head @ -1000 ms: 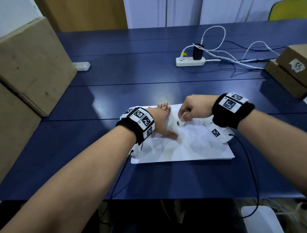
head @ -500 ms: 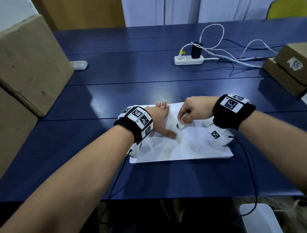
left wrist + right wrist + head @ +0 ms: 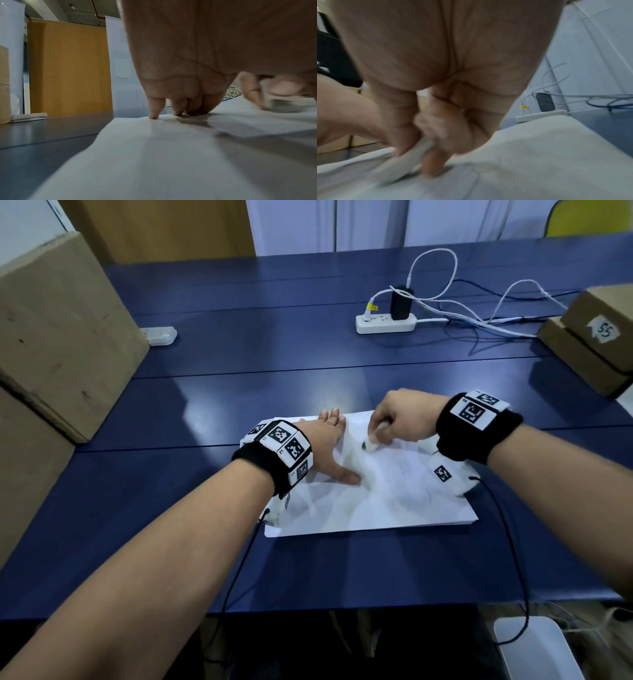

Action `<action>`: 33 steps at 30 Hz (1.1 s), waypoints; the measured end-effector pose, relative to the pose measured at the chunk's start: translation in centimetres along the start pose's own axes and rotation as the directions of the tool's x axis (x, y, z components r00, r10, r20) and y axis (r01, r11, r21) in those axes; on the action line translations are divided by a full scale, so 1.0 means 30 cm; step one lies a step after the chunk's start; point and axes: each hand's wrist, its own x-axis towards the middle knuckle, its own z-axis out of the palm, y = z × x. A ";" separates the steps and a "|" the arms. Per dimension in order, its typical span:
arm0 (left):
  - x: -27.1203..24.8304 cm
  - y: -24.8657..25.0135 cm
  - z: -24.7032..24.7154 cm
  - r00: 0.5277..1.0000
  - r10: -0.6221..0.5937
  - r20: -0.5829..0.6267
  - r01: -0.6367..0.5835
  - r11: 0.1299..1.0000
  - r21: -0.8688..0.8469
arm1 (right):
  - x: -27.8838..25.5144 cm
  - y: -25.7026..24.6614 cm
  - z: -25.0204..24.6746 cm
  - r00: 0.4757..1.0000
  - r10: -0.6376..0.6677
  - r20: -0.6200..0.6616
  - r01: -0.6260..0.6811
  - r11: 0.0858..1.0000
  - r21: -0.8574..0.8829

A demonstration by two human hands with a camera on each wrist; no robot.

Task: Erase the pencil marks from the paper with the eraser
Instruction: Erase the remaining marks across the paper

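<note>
On the blue table (image 3: 205, 559) the paper (image 3: 394, 508) lies flat. We spread our left hand (image 3: 325, 446) on it, fingers straight, presumably to stop it sliding; our right hand (image 3: 400, 419) pinches the eraser (image 3: 371, 444) tip-down on the sheet.

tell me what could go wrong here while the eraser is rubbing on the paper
The paper already looks creased, and the left hand only pins its left part; hard strokes could wrinkle or tear it. The right hand pinches the eraser near its tip, so it might slip out.
</note>
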 end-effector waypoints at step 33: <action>0.003 -0.001 0.006 1.000 -0.003 -0.006 0.003 1.000 0.006 | -0.014 0.034 -0.022 0.997 0.005 -0.083 -0.006 1.000 -0.016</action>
